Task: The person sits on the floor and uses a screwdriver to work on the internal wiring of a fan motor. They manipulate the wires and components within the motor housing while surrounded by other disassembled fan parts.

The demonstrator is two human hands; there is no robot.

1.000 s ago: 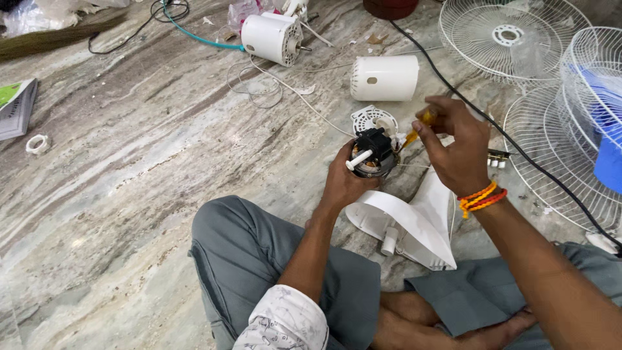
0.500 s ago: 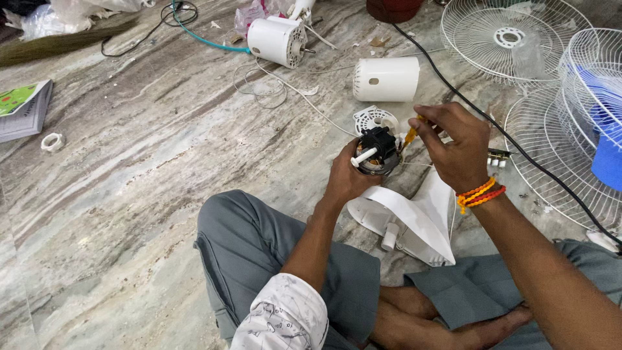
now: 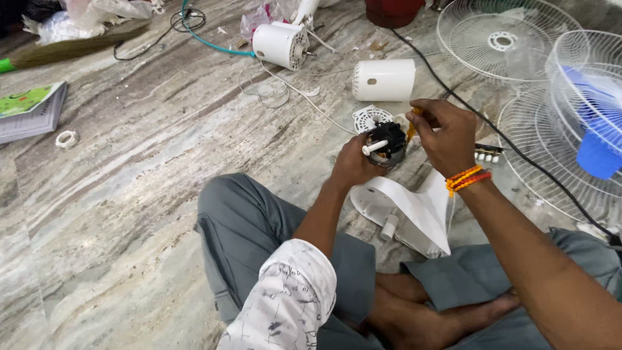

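Even, soft daylight; shadows faint. Mild sheen on marble floor (image 3: 129,194). Focus sharp centrally, slight wide-angle stretch at edges.

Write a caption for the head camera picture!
Left hand steadies a fan motor; right hand works it with a screwdriver.

white fan grilles (image 3: 502,42), white cylinder housing (image 3: 384,80), book (image 3: 29,110), broom (image 3: 71,46) on marble floor (image 3: 129,194)

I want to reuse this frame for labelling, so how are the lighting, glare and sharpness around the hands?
Head view: soft even light, faint shadows, mild sheen on the marble floor but no harsh glare; left hand, right hand and the fan motor are fairly sharp; the near printed sleeve is softer.
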